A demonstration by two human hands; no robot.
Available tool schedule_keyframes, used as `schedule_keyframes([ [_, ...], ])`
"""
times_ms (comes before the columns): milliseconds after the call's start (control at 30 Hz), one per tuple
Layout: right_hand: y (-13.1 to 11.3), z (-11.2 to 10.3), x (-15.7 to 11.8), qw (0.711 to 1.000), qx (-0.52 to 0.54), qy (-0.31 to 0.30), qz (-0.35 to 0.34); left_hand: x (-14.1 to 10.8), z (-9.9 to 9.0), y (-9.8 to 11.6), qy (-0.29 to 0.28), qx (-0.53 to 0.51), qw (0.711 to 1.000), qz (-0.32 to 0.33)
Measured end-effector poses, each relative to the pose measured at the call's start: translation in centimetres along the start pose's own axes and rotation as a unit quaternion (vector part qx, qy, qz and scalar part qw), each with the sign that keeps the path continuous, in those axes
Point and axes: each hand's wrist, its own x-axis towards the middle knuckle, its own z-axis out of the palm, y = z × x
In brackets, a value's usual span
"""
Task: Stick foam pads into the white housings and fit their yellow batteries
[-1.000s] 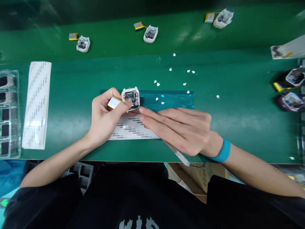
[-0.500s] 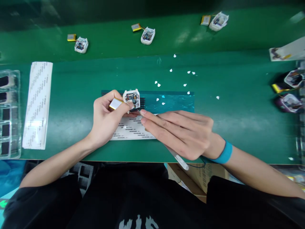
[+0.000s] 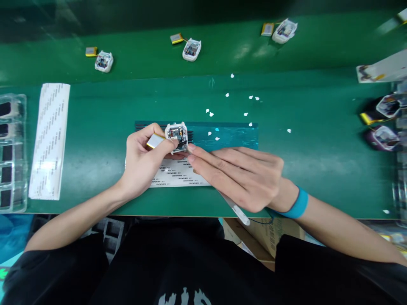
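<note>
My left hand is closed around a white watch housing with its circuit board facing up, the thumb pressing on its lower edge. A silver battery with yellow edges lies against the same fingers, beside the housing. My right hand pinches metal tweezers, whose rear end shows below the palm. Their tips reach the housing's lower right corner, where a small black piece shows. Whether the tips grip that piece I cannot tell. Below both hands is a white printed sheet.
A blue strip lies behind the hands, with small white stickers scattered around it. Along the back are open housings with batteries. At left are a printed sheet stack and a clear tray; dark housings stand at right.
The tweezer tips and the small black piece now show over the housing's lower right corner. The housing has shifted slightly down; the whole view has moved a little.
</note>
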Motion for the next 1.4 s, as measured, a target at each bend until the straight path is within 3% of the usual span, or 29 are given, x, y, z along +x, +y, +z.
schedule_keyframes([
  [500, -0.1, 0.2, 0.1, 1.0, 0.02, 0.007, -0.01, 0.0, -0.1, -0.4, 0.01, 0.016, 1.0, 0.02],
  [667, 0.0, 0.5, -0.2, 0.997, 0.072, 0.026, 0.029, -0.1, -0.3, -0.5, 0.004, 0.058, 0.997, 0.051],
  [833, 0.0, 0.6, -0.3, 0.984, 0.135, 0.039, 0.108, -0.1, -0.3, -0.2, -0.024, 0.026, 0.997, 0.067],
  [1033, 0.5, 1.0, -0.7, 0.983, 0.158, 0.002, 0.089, -0.2, -0.3, -0.2, -0.017, 0.032, 0.998, 0.058],
  [1133, 0.9, 0.9, -0.9, 0.983, 0.16, 0.014, 0.087, 0.3, -0.4, -0.3, -0.009, 0.032, 0.998, 0.055],
  [1200, 1.1, 0.7, -1.0, 0.985, 0.153, 0.024, 0.082, 1.7, -0.8, -0.1, -0.008, 0.047, 0.997, 0.065],
  [1300, 1.5, 0.7, -1.2, 0.988, 0.133, 0.038, 0.069, 6.4, -2.3, 1.1, 0.024, 0.144, 0.983, 0.113],
  [1400, 1.6, 1.1, -1.3, 0.99, 0.119, 0.055, 0.045, 12.6, -5.0, 3.0, 0.074, 0.334, 0.926, 0.162],
])
